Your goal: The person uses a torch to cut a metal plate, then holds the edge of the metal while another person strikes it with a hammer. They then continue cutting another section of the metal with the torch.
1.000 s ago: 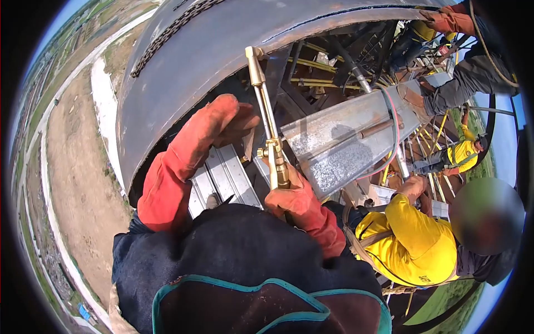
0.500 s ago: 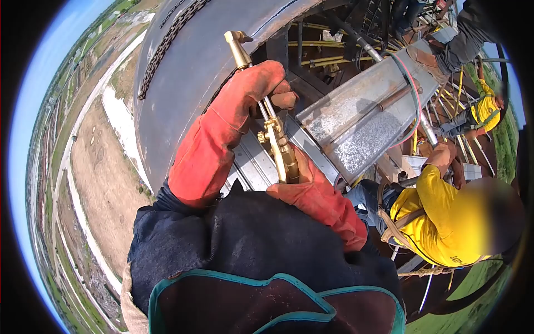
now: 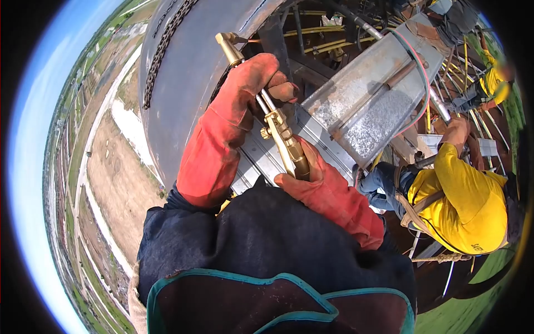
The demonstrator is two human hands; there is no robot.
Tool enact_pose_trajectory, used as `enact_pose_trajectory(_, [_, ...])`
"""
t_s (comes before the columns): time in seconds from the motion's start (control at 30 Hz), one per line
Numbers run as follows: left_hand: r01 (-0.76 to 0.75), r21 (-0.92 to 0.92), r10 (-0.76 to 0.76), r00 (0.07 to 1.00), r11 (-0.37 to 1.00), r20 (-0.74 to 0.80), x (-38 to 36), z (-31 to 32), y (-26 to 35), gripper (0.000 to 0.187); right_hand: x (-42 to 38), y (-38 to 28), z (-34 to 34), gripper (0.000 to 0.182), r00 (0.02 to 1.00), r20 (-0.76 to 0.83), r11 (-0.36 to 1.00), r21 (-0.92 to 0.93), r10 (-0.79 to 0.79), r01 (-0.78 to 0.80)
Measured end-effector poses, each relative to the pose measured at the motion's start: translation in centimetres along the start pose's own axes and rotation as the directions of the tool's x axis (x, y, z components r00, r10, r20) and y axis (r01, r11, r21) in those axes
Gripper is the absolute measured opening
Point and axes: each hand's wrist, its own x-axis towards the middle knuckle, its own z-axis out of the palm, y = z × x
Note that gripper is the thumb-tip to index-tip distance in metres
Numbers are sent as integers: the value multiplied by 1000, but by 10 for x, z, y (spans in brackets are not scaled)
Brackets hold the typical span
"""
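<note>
A brass cutting torch (image 3: 285, 133) runs between my two red-gloved hands. Its angled head (image 3: 229, 49) sticks out past the upper glove, and a small orange streak shows at the nozzle tip. My left hand (image 3: 253, 78) is closed around the metal tubes just below the head. Lower down, my right hand (image 3: 317, 181) wraps the handle end, with the valve knob (image 3: 266, 133) between the two hands. Behind the torch head curves a large dark steel plate (image 3: 189, 72), its edge near the nozzle.
A heavy chain (image 3: 165, 53) hangs over the plate. To the right lies a galvanized metal channel (image 3: 367, 106) with a red-and-green hose (image 3: 420, 64) across it. A co-worker in yellow (image 3: 464, 197) sits close by on the right; others are farther back. Open ground (image 3: 122, 183) lies far below.
The scene has shifted slightly right, while the torch head sits a little farther left. An orange streak now shows at the nozzle. Both hands keep their hold on the torch.
</note>
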Motion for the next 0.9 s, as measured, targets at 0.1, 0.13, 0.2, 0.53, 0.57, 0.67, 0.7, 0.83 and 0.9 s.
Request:
enact_pose_trajectory(0.1, [-14, 12, 13, 998, 1000, 61, 0, 0, 2, 38, 1, -37, -23, 96, 990, 131, 985, 153, 57, -77])
enact_pose_trajectory(0.13, [-9, 19, 8, 999, 1000, 40, -2, 4, 4, 38, 0, -45, -26, 97, 984, 148, 972, 197, 101, -129])
enact_pose_trajectory(0.2, [1, 30, -1, 1000, 1000, -3, -5, 14, 11, 38, 1, -59, -29, 99, 965, 189, 931, 281, 183, -232])
enact_pose_trajectory(0.53, [-65, 348, 73, 997, 935, -9, -8, 9, 11, 45, -1, -67, -29, 97, 932, 269, 827, 445, 241, -342])
enact_pose_trajectory(0.57, [-77, 355, 86, 996, 932, -10, -10, 11, 12, 45, -1, -62, -26, 96, 941, 263, 831, 458, 213, -316])
enact_pose_trajectory(0.67, [-101, 321, 109, 994, 942, -6, -10, 15, 12, 43, 3, -43, -14, 90, 963, 219, 868, 433, 160, -242])
enact_pose_trajectory(0.7, [-98, 272, 102, 995, 957, -4, -8, 11, 7, 41, 5, -40, -11, 88, 968, 204, 885, 411, 146, -220])
enact_pose_trajectory(0.83, [-40, -37, 41, 999, 998, 6, -4, 6, 2, 37, 6, -47, -16, 82, 970, 194, 927, 314, 149, -205])
enact_pose_trajectory(0.9, [-63, -14, 63, 998, 998, 12, -6, 10, 4, 37, 6, -48, -19, 80, 963, 216, 921, 316, 164, -227])
